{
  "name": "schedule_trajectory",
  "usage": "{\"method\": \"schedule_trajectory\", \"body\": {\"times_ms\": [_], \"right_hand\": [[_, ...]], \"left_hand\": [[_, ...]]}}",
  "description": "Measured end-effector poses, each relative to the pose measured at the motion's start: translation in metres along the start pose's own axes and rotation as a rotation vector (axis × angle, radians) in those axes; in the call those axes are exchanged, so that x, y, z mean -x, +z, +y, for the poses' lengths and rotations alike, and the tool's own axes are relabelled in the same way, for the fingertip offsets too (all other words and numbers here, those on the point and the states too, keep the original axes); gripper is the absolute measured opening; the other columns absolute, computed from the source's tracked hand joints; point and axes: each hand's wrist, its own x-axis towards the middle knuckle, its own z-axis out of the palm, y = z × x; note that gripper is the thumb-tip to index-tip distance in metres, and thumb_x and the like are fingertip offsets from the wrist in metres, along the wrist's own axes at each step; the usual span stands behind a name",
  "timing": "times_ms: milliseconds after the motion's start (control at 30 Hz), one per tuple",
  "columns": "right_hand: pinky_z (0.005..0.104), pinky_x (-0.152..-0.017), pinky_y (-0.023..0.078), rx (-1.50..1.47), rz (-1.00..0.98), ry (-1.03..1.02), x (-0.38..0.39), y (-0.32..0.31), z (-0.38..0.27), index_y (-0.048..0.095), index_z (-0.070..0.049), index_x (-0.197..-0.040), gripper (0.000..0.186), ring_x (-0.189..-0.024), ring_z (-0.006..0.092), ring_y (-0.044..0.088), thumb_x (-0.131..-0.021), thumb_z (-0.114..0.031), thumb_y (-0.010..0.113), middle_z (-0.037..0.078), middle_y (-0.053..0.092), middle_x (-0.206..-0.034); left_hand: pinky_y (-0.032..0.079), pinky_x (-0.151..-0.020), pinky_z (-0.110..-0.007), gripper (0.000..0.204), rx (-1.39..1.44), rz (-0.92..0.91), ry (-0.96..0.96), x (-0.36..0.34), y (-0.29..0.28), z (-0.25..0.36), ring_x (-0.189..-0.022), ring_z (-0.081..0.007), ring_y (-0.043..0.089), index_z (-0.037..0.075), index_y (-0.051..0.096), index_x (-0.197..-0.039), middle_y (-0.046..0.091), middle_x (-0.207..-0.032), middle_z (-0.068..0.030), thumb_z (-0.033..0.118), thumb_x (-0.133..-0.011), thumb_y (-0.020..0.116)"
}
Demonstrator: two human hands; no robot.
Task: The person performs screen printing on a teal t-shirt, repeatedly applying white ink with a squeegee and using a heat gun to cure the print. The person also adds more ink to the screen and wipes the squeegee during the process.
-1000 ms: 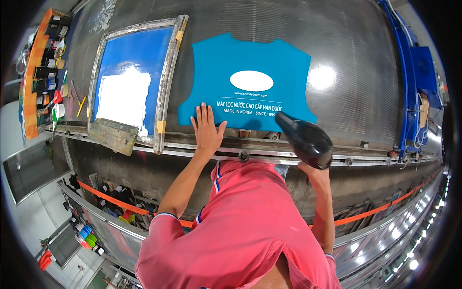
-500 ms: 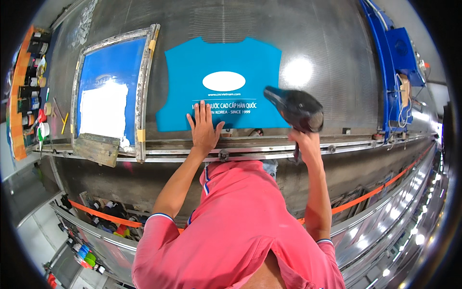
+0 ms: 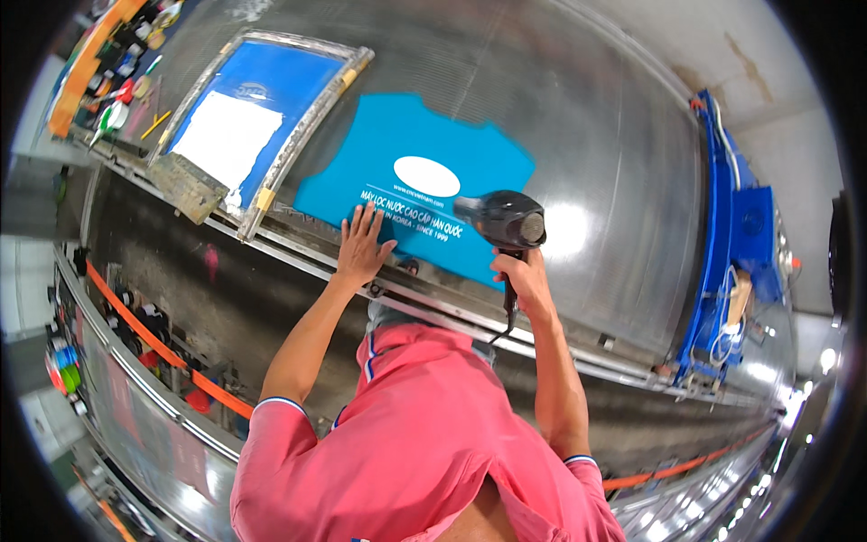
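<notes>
A turquoise cut fabric piece [image 3: 452, 140] with a white oval and white lettering lies on the grey metal table [image 3: 614, 144]. My left hand [image 3: 361, 248] rests open on its lower left part, fingers spread over the lettering. My right hand [image 3: 526, 280] grips the handle of a black hair dryer [image 3: 506, 217], whose nozzle points left, above the fabric beside the white oval. A black cord hangs below the handle.
At left lies a framed blue printing screen [image 3: 298, 86] with white ink, beside an orange rack [image 3: 77, 77] of ink pots and tools. A blue machine [image 3: 754, 230] runs along the right. A metal rail [image 3: 442, 312] crosses before me, and another table lies behind me.
The view has swung, so the table appears tilted. The hair dryer has come up from the fabric's lower right toward the oval, its nozzle turned left. My left hand stays on the fabric.
</notes>
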Motion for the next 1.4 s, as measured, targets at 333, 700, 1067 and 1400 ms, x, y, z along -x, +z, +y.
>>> {"method": "schedule_trajectory", "body": {"times_ms": [333,700,1067,1400], "right_hand": [[0.0336,-0.056,0.051,0.114,-0.141,-0.153,-0.026,-0.014,0.001,0.068,0.006,-0.095,0.035,-0.061,0.0182,0.064,-0.081,-0.025,0.071,0.009,0.064,-0.070],[0.0551,-0.080,0.055,1.256,0.569,-0.006,0.102,-0.386,0.100,0.072,0.001,-0.102,0.035,-0.090,0.0488,0.070,-0.074,-0.020,0.067,0.030,0.072,-0.092],[0.0541,-0.084,0.057,1.222,1.017,0.108,0.065,-0.465,0.311,0.057,0.001,-0.122,0.053,-0.101,0.0419,0.070,-0.083,-0.025,0.082,0.025,0.071,-0.105],[0.0439,-0.089,0.055,0.719,1.228,-0.380,-0.001,-0.202,0.148,0.072,0.004,-0.115,0.031,-0.098,0.0352,0.069,-0.099,-0.021,0.063,0.024,0.072,-0.112]], "left_hand": [[0.019,-0.119,-0.067,0.061,0.080,0.474,-0.519,0.046,0.012,0.024,-0.154,-0.0418,0.023,0.000,0.051,-0.146,0.034,-0.163,-0.0206,0.040,-0.101,0.060],[0.025,-0.118,-0.067,0.043,0.072,0.571,-0.917,0.196,0.050,0.050,-0.151,-0.0366,0.032,0.004,0.061,-0.135,0.042,-0.159,-0.0151,0.031,-0.101,0.062],[0.038,-0.111,-0.056,0.040,-0.101,0.713,-0.776,0.168,-0.045,-0.046,-0.136,-0.0365,0.052,0.003,0.067,-0.125,0.063,-0.138,-0.0155,0.022,-0.090,0.073],[0.037,-0.109,-0.063,0.057,-0.422,0.497,-0.589,0.077,-0.214,-0.237,-0.143,-0.0341,0.044,0.010,0.058,-0.139,0.053,-0.150,-0.0108,0.010,-0.084,0.071]]}}
